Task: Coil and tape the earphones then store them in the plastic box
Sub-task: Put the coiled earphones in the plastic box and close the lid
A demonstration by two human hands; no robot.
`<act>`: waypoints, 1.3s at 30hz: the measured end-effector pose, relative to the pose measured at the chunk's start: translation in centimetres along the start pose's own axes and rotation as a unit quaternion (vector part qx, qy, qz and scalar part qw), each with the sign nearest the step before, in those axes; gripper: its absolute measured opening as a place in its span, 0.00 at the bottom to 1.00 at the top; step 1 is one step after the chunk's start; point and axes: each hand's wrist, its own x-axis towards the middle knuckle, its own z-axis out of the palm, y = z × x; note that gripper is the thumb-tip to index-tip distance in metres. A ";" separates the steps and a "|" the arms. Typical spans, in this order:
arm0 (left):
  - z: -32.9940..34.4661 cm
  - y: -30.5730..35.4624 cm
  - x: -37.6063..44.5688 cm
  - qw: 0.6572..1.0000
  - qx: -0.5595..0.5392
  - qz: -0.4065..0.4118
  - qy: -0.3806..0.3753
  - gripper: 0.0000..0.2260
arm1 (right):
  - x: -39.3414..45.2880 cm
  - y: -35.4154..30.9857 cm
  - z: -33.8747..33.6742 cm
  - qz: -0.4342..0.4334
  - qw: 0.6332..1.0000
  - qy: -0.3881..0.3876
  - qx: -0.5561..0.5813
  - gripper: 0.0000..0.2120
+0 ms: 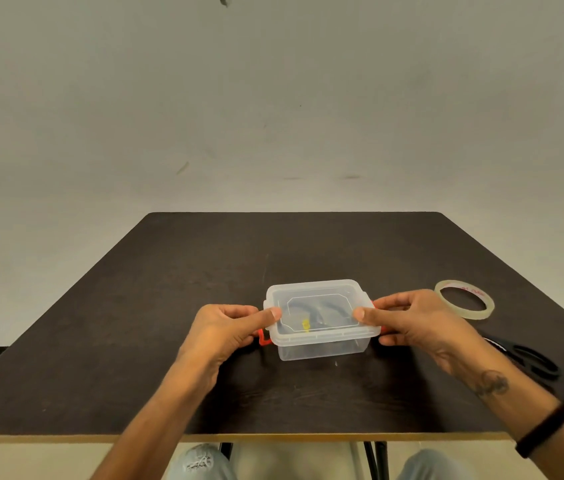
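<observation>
Both thumbs pressed down on the lid of the plastic box, one near each short end, while the other fingers curled round the ends at the red clips; so the left hand and the right hand each gripped the box between thumb and fingers. Through the cloudy lid the earphones showed as a dark coil with a yellow bit, already inside. Just right of the box lay the roll of tape, and nearer the table edge the black scissors. Judging from this, the clips were probably not yet snapped: uneven pressure could leave one side unlatched, or the light box could slide on the smooth top
</observation>
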 end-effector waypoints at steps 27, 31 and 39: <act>3.3 -1.6 -2.5 0.967 0.009 0.184 0.176 0.13 | -0.9 0.0 0.7 -0.067 0.997 0.036 -0.031 0.20; 3.9 -2.5 -3.1 0.972 -0.056 0.171 0.150 0.18 | -1.0 0.2 0.9 -0.082 0.995 0.042 -0.042 0.19; 4.3 -3.0 -3.4 0.974 -0.080 0.173 0.121 0.25 | -1.0 0.3 1.1 -0.100 0.992 0.055 -0.051 0.17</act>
